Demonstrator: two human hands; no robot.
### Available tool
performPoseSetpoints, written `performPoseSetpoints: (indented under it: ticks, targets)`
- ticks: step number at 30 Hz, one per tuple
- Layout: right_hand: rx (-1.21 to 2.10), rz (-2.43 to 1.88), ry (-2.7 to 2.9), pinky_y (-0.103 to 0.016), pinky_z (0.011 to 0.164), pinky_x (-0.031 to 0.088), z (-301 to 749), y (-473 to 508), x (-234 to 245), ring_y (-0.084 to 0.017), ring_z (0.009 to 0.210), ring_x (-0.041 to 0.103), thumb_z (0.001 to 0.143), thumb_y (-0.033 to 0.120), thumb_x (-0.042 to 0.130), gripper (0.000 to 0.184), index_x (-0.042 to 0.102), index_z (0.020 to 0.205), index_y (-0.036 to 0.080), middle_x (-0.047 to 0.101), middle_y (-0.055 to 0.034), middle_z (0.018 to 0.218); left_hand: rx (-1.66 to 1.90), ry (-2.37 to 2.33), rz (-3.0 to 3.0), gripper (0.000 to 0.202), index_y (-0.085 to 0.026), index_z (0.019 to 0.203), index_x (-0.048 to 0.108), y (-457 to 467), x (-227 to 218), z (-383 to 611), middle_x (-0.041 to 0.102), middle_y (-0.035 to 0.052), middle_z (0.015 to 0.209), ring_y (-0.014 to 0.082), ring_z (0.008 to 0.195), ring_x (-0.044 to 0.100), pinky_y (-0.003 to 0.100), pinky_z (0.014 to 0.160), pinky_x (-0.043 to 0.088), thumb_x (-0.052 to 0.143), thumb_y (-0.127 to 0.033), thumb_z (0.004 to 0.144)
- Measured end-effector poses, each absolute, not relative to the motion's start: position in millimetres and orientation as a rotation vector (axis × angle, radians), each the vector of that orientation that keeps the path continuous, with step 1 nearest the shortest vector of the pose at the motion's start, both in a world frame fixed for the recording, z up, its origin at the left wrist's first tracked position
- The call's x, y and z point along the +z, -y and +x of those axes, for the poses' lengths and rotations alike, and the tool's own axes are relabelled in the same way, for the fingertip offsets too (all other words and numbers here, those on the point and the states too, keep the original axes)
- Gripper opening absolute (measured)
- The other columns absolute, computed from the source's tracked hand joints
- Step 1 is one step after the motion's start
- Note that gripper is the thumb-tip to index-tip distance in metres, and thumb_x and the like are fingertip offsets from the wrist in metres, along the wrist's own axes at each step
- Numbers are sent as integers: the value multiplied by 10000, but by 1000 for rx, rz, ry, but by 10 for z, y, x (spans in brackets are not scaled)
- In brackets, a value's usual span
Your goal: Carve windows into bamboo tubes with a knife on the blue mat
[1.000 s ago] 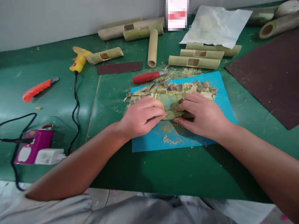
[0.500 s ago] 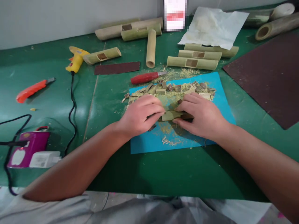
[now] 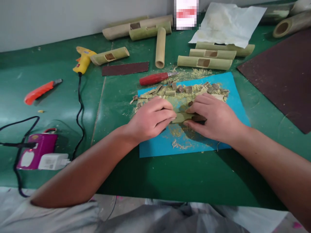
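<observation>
A short piece of green bamboo (image 3: 182, 117) lies level between my two hands, over a blue sheet (image 3: 155, 149). My left hand (image 3: 155, 116) is closed, its fingertips pinching the left end. On the other end my right hand (image 3: 210, 116) grips with thumb in front and fingers behind; a darker opening shows beside its thumb. Both ends of the piece are partly hidden by my fingers. Bamboo chips (image 3: 170, 93) and fine shavings cover the back of the sheet. Just behind it rests a red-handled carving knife (image 3: 155, 78).
Cut bamboo tubes (image 3: 204, 62) lie at the back, some under white paper (image 3: 227, 24). A yellow glue gun (image 3: 84, 61), an orange utility knife (image 3: 41, 92) and a purple power strip (image 3: 40, 150) with cords are at left. Dark brown sheets (image 3: 279, 77) lie at right and back.
The whole view has shifted slightly, so the table's things appear farther right and a bit higher. Both hands keep their hold on the bamboo piece, which has turned slightly.
</observation>
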State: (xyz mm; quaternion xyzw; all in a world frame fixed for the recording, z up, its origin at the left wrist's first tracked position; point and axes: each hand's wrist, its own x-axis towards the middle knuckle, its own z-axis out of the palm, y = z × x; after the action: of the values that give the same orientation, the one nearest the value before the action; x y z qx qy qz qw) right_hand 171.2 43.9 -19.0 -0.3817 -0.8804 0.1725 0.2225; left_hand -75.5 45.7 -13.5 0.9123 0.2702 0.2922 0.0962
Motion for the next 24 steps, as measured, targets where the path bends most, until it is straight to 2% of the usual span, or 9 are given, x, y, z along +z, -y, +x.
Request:
performPoseSetpoints:
  ticks: [15,24]
  targets:
    - [419,-952,2433,-370,699,404,1728,-443,-199,-243,840,536,912,329,647,175,642,857,163,586,-84,834,904,-743,2679,96,-157,942,706,-430,-123,-727,713,67,921,165,822,641,316,773,531,616,-150,976]
    - [422,-978,2453,-367,698,408,1729,-434,-193,-245,853,538,917,341,640,163,628,858,190,593,-76,852,912,-812,2647,95,-177,923,704,-437,-135,-738,716,51,913,166,833,647,318,789,530,626,-156,973]
